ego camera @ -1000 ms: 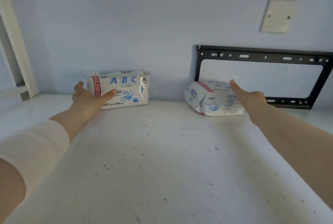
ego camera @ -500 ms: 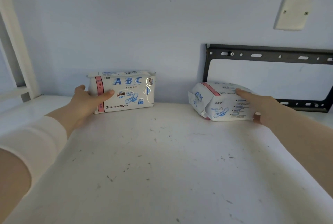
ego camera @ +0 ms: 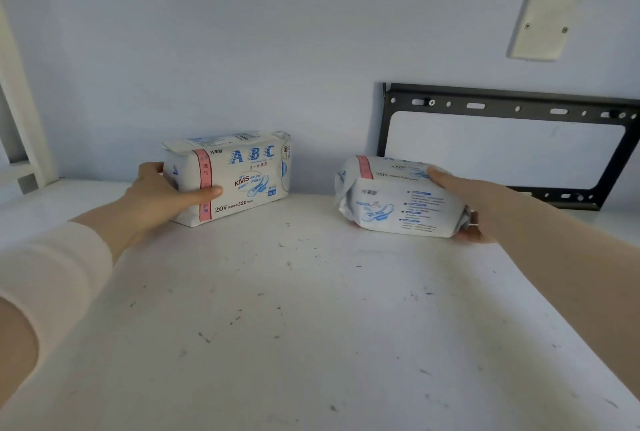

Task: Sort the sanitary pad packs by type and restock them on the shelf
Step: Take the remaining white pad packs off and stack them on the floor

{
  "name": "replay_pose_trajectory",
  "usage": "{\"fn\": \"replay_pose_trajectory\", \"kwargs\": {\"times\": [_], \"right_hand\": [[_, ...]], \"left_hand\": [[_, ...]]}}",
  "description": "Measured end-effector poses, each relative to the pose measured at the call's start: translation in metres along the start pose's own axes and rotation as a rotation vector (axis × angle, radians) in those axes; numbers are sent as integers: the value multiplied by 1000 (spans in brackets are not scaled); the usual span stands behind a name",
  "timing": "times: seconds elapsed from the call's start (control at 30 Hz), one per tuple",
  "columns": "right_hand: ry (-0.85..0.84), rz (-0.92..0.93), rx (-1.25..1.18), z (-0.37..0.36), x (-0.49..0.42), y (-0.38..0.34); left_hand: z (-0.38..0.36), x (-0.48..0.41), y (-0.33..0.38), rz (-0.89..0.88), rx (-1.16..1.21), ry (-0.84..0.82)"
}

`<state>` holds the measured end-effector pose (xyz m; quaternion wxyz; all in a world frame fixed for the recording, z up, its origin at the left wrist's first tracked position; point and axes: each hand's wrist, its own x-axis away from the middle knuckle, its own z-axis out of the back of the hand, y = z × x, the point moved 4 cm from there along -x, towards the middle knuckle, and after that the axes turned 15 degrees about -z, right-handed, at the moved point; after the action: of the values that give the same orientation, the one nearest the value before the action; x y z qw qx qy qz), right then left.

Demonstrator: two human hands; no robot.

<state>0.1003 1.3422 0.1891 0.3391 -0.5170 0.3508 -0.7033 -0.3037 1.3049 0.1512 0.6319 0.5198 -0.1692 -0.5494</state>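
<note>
Two white sanitary pad packs with blue print and a pink stripe are on the white shelf [ego camera: 311,326]. The left pack [ego camera: 242,177] stands upright with its "ABC" front facing me. My left hand [ego camera: 162,198] grips its left end, thumb across the front and fingers behind. The right pack [ego camera: 398,202] is tilted back, its printed back panel toward me. My right hand [ego camera: 464,202] holds its right end, fingers over the top and thumb under the lower edge.
A pale blue wall closes the back of the shelf. A black metal bracket frame [ego camera: 502,108] is mounted on it behind the right pack, with a white cover plate [ego camera: 540,27] above. A white shelf upright [ego camera: 20,125] rises at the far left.
Both hands went from touching the packs to holding them. The packs have come forward from the wall, and the right pack has tipped further over.
</note>
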Motion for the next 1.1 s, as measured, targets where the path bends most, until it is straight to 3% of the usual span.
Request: {"fn": "replay_pose_trajectory", "kwargs": {"times": [0.13,0.33,0.63,1.1], "right_hand": [[-13,-89,33,-7,4,2],[-108,-177,-8,-14,5,7],[-331,0,-137,-27,31,16],[-185,225,-223,20,127,64]], "left_hand": [[-12,10,9,7,37,62],[-10,8,-1,-21,42,26],[-13,43,21,-77,99,122],[27,129,80,-122,278,80]]}}
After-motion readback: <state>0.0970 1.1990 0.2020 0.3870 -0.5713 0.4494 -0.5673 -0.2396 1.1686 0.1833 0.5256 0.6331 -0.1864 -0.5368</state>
